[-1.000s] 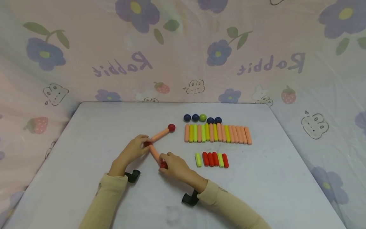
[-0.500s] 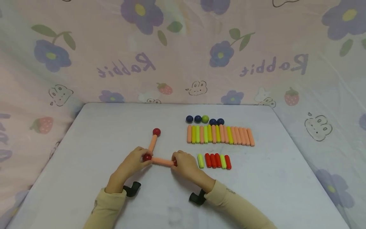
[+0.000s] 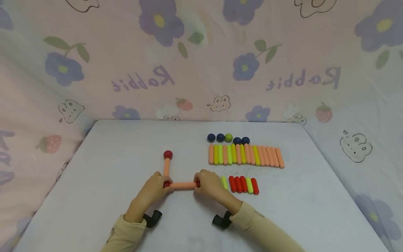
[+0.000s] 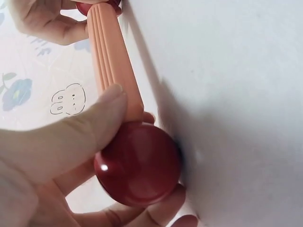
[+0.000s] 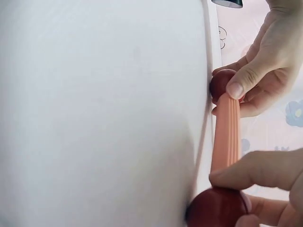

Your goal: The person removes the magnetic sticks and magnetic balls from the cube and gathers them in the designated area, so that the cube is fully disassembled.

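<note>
An L-shaped piece of two orange rods and three red balls lies on the table. My left hand (image 3: 153, 190) grips the red corner ball (image 4: 142, 163), its thumb against the end of the orange rod (image 3: 183, 186). At that rod's other end, my right hand (image 3: 209, 184) pinches a second red ball (image 5: 217, 208) between thumb and fingers. The other orange rod (image 3: 166, 167) points away from the corner to a third red ball (image 3: 168, 154), which no hand touches.
On the white table (image 3: 126, 147), right of the hands, lies a row of orange, yellow and green rods (image 3: 248, 155). Dark blue balls (image 3: 211, 137) and a green ball (image 3: 228, 137) sit behind it. Short red rods (image 3: 238, 184) and short green rods (image 3: 249, 186) lie nearer, partly behind my right hand.
Both hands have turned the joined piece anticlockwise on the table. The held rod now lies level across the view and the free one points straight away. Both hands still hold their balls.
</note>
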The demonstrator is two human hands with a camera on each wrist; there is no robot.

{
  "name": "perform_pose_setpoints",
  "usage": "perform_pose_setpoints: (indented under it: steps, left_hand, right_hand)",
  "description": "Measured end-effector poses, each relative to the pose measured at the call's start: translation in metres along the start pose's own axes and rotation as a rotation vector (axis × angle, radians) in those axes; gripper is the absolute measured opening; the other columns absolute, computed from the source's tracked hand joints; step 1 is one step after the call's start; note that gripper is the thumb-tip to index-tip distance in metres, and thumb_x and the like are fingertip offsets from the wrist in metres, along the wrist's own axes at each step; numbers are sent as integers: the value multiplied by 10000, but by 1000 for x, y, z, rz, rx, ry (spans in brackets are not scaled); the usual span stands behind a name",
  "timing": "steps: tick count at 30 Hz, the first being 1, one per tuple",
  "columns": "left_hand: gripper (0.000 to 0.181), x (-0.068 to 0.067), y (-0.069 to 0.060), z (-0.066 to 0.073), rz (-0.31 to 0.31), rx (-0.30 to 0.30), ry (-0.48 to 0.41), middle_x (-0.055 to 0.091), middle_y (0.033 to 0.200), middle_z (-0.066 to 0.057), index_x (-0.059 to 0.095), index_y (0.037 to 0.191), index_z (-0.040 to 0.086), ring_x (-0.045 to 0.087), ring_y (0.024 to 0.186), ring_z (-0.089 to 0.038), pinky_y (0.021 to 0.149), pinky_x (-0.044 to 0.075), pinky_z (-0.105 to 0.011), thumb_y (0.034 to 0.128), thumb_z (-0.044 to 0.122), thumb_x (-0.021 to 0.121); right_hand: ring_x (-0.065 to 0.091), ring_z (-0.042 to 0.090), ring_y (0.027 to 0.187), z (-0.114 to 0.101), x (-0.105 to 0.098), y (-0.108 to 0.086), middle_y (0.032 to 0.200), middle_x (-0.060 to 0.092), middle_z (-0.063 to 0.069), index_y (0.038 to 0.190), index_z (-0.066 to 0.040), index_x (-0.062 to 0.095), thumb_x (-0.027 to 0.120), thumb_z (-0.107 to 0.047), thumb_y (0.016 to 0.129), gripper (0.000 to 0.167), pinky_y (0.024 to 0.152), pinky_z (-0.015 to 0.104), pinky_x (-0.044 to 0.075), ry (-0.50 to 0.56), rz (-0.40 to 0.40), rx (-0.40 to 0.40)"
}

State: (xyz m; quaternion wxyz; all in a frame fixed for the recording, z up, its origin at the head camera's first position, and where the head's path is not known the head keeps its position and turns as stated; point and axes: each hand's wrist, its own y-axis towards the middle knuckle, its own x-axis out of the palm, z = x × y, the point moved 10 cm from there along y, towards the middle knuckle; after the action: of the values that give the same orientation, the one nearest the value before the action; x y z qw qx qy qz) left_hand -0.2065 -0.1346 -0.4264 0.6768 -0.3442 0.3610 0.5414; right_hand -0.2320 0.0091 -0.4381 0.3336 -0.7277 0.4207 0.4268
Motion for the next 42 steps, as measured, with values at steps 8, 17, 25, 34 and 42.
perform_pose_setpoints:
  steps: [8, 17, 25, 34, 42]
  left_hand:
    - [139, 1, 0, -2, -11, 8, -34, 507, 795, -80, 733, 902, 58, 412, 676, -152, 570, 315, -214, 806, 154, 761]
    - [124, 0, 3, -11, -35, -36, -42, 516, 795, -78, 735, 904, 58, 415, 664, -152, 562, 319, -215, 811, 137, 756]
    - [143, 2, 4, -14, -46, -46, -46, 521, 803, -74, 741, 916, 67, 418, 669, -151, 558, 313, -214, 814, 166, 758]
    - [146, -1, 2, -13, -37, -30, -51, 532, 825, -85, 738, 921, 66, 424, 681, -151, 564, 324, -215, 815, 164, 757]
    - [132, -2, 1, -10, -31, -26, -53, 529, 814, -81, 741, 909, 66, 421, 677, -148, 563, 319, -205, 810, 151, 760]
  right_hand:
    - [461, 148, 685, 5, 0, -1, 766, 555, 16, 882, -95, 692, 724, -129, 779, 113, 583, 205, 369, 72, 3, -8]
    - [504, 158, 806, 20, -11, 16, 876, 626, 58, 891, -79, 681, 683, -89, 835, 57, 657, 194, 390, 342, -10, -2]
    - [513, 183, 823, 45, -25, 45, 1104, 598, 139, 1159, -105, 648, 668, -50, 851, 314, 643, 188, 434, 578, -80, 153]
    - [532, 137, 626, 51, -56, 94, 1173, 616, 201, 1300, -76, 574, 624, -49, 907, 397, 540, 166, 442, 522, 13, 123]
    - [563, 279, 1060, 73, -71, 129, 1366, 564, 137, 1304, -135, 594, 630, -106, 910, 397, 954, 367, 527, 275, 109, 118]
